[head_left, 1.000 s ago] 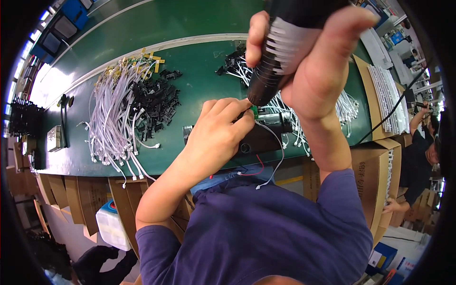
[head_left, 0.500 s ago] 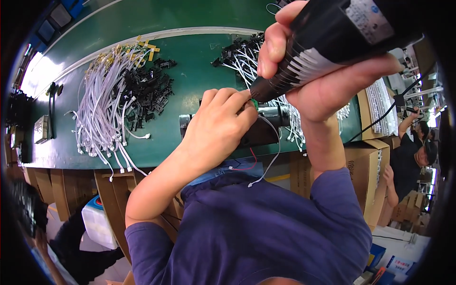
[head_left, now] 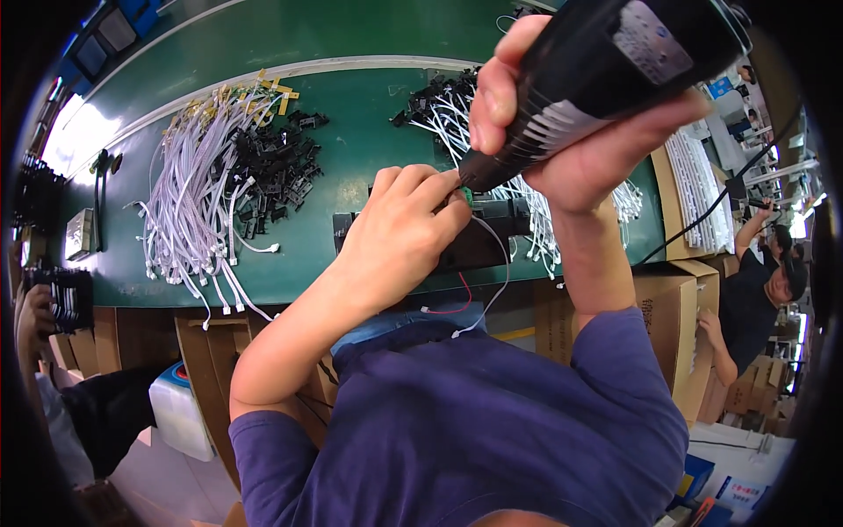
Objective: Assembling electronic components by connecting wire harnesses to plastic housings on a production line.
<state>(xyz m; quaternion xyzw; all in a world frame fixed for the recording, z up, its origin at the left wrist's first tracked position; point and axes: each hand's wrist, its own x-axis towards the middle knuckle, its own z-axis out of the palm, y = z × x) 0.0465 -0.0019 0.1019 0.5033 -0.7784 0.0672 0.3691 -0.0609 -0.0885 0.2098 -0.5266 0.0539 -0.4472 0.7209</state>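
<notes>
My right hand [head_left: 584, 171] is wrapped round a black electric screwdriver [head_left: 606, 75], its nose slanting down to the left. The tip meets a small green part [head_left: 467, 195], of which only a sliver shows. My left hand [head_left: 404, 224] bends its fingers over that spot, and what they pinch is hidden beneath them. Under both hands lies a black housing or fixture [head_left: 479, 250] at the table's near edge. From it a white cable [head_left: 507, 272] and a thin red wire with a white plug [head_left: 457, 309] hang toward my lap.
On the green table [head_left: 351, 105], a bundle of white cables [head_left: 189, 193] lies at left beside small black clips [head_left: 277, 162]. More white cables [head_left: 448, 114] and black parts spread behind my right hand. A carton [head_left: 667, 325] stands at right. Other people [head_left: 760, 299] are at both sides.
The screwdriver and my right hand have shifted slightly left and down, the tip still at the green part. At far left, another person's hand now holds a dark part near the table.
</notes>
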